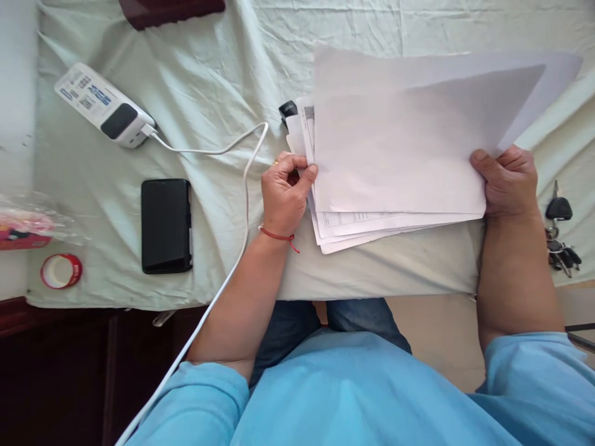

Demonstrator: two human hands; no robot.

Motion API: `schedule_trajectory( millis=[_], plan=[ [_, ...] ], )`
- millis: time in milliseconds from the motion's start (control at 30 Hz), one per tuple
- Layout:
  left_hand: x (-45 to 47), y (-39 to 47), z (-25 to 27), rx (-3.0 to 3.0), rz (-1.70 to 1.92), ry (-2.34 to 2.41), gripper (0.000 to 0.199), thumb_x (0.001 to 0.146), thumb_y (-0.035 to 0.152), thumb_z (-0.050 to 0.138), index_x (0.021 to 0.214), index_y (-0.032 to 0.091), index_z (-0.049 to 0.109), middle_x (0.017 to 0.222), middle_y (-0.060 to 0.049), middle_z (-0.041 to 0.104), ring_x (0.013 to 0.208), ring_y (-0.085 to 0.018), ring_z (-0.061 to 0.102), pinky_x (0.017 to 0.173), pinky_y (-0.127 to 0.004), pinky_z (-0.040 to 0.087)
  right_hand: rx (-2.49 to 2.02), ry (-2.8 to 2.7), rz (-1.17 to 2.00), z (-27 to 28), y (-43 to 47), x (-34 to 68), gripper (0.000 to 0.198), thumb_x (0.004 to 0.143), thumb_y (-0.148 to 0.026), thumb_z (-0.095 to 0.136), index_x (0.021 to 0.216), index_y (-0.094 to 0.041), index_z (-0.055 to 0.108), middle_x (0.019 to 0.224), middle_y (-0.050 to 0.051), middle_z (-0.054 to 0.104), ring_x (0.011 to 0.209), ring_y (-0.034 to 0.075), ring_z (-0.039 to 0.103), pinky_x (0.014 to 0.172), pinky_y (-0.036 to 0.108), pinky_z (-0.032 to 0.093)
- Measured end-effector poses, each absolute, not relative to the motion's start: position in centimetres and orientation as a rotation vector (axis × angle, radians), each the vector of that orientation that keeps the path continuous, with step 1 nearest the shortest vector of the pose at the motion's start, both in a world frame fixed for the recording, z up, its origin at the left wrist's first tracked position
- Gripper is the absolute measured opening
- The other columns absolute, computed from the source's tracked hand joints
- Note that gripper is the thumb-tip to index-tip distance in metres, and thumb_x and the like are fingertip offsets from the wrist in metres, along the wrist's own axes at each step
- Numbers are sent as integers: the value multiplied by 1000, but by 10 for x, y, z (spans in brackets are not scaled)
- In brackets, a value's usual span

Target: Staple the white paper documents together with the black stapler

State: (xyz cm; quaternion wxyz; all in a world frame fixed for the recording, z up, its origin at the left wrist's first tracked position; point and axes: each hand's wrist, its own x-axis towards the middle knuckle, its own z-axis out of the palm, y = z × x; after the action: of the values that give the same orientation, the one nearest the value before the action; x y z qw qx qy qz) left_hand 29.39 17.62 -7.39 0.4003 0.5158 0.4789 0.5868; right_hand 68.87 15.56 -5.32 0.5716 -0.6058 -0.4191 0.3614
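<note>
A sheaf of white paper sheets [400, 136] is held up over the cloth, its top sheet blank on the side facing me. Printed lines show on sheets underneath, along the lower and left edges. My left hand [288, 186] pinches the left edge, thumb on top and fingers curled beneath. At the lower right corner my right hand [509, 179] grips the papers, its thumb over the front. Toward the upper right the top sheets fan apart. A small black object [288, 111] sticks out at the upper left of the papers; the rest of it is hidden.
Pale green cloth [223, 74] covers the table. To the left are a white power bank [105, 105] with a white cable [246, 179], a black phone [166, 226], a red tape roll [61, 271] and a plastic packet [28, 226]. Keys [560, 229] lie at the right.
</note>
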Motion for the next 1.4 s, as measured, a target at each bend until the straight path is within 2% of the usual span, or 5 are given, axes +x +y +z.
schedule_trajectory(
  millis=[200,367,767,1067,1400],
  plan=[
    [290,179,-83,1302,1455,1275,57,83,69,96,75,23,63,71,3,47,68,-13,48,65,-31,46,-1409,-1029,881,-45,157,681,71,47,-64,113,104,-29,90,115,6,87,107,29,79,110,52,66],
    [291,179,-79,1256,1500,1252,64,88,71,91,70,24,51,70,2,40,74,-16,56,67,-31,51,-1416,-1026,869,-47,158,679,70,48,-64,113,101,-26,89,104,6,87,100,27,79,107,51,66],
    [291,182,-80,1159,1513,1175,66,88,81,84,75,24,55,71,2,43,70,-14,57,61,-28,52,-1393,-1012,918,-46,157,682,72,43,-62,114,99,-25,89,100,8,85,106,33,82,108,55,67],
    [287,185,-95,1141,1565,1178,68,86,77,91,128,31,65,80,3,52,83,-19,69,75,-32,56,-1379,-1026,927,-42,155,681,73,41,-64,114,100,-26,91,108,9,88,110,36,83,113,60,66],
    [292,180,-83,1181,1494,1203,52,90,72,89,94,25,67,80,1,61,78,-17,67,69,-30,53,-1345,-1042,854,-46,159,685,66,45,-63,114,91,-26,86,114,9,88,117,36,82,114,58,65]
  ],
)
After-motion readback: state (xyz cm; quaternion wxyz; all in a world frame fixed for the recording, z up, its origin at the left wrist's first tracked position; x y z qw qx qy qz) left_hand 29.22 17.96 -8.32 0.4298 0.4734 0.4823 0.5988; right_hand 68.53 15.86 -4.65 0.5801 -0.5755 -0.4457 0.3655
